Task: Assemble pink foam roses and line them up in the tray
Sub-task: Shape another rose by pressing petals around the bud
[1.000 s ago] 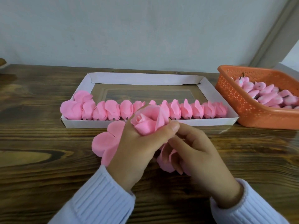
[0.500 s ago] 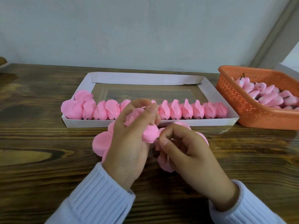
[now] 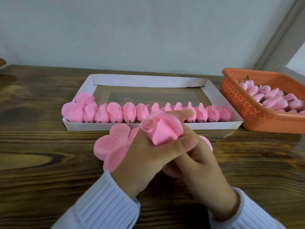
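My left hand (image 3: pixel 148 156) grips a pink foam rose (image 3: pixel 160 128) between thumb and fingers, its rolled centre facing up. Under it my right hand (image 3: pixel 203 171) curls its fingers at the base of the rose, where more pink foam shows; what it pinches is hidden. Flat pink petal pieces (image 3: pixel 113 144) lie on the table to the left of my hands. Just behind, a white cardboard tray (image 3: pixel 148 80) holds a row of several finished roses (image 3: pixel 115 113) along its near wall.
An orange perforated basket (image 3: pixel 244 104) with several pink rose buds (image 3: pixel 272 100) stands to the right of the tray. The dark wooden table (image 3: pixel 33 162) runs to a pale wall behind.
My left hand turned the rose from tucked under its fingers back to centre-up and lifted it slightly right. My right hand slid lower beneath the left hand.
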A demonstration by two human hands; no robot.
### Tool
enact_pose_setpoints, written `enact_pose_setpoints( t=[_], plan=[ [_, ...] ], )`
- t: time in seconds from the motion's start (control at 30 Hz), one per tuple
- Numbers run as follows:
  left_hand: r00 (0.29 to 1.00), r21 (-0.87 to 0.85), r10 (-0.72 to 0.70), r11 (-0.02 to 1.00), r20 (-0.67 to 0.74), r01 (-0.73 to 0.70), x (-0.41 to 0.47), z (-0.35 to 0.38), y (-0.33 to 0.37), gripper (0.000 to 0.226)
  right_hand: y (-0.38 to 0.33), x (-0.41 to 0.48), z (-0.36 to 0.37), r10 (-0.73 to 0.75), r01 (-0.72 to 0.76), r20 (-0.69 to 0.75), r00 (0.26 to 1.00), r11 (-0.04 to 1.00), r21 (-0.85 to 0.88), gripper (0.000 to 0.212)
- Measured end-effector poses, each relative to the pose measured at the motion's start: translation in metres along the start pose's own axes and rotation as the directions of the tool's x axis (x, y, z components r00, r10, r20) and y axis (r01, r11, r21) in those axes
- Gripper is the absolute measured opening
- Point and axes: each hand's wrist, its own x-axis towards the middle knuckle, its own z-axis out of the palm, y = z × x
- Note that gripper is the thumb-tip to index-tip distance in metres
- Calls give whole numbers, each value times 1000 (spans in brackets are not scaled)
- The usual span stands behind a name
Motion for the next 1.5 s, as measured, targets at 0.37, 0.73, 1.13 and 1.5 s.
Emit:
enact_pose_setpoints(
  t=[0.37, 0.73, 1.13, 1.5],
  plan=[
    [995, -8, -49, 999, -86, 48, 1, 1, 3, 23, 1, 5, -2, 143, -180, 129, 981, 922, 343, 22],
    [990, -16, -12, 1000, -140, 10, 1, 3, 2, 15, 2, 6, -4, 217, -267, 166, 962, 877, 401, 30],
    [998, 108, 49, 993, -35, -45, 0, 1, 4, 15, 3, 7, -7, 266, -312, 173, 948, 879, 361, 28],
    [999, 57, -28, 998, -43, 30, 1, 0, 4, 12, 2, 7, -8, 267, -317, 180, 947, 869, 379, 25]
  ],
)
